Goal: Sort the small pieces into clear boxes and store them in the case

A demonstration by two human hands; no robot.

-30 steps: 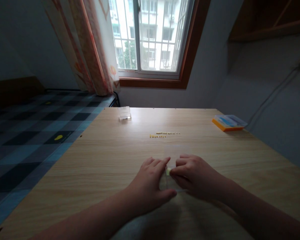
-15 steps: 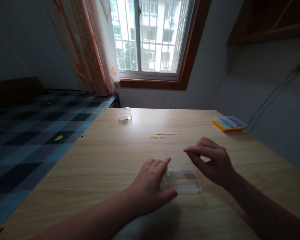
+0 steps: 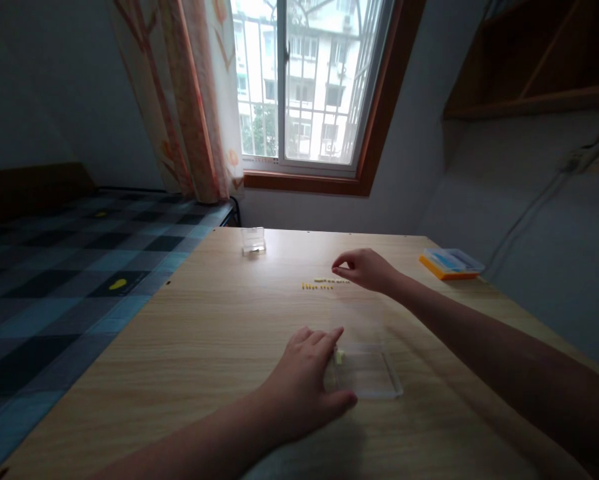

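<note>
On the near part of the table lies a clear plastic box, its transparent lid folded back on the far side. A small pale yellow piece is inside at its left end. My left hand is round that left end, thumb at the near side and forefinger at the far side. Farther off, my right hand is over the right end of two rows of tiny pieces, yellow and dark. Its thumb and forefinger are pinched together; anything between them is too small to make out.
A small clear case stands at the table's far left. An orange box with a clear lid lies near the right edge. A bed with a checked cover is on the left, and a window is beyond the table.
My right hand has moved away from the box, forward and left, to the rows of tiny pieces, still pinched. My left hand stays at the box. The view has tilted slightly up.
</note>
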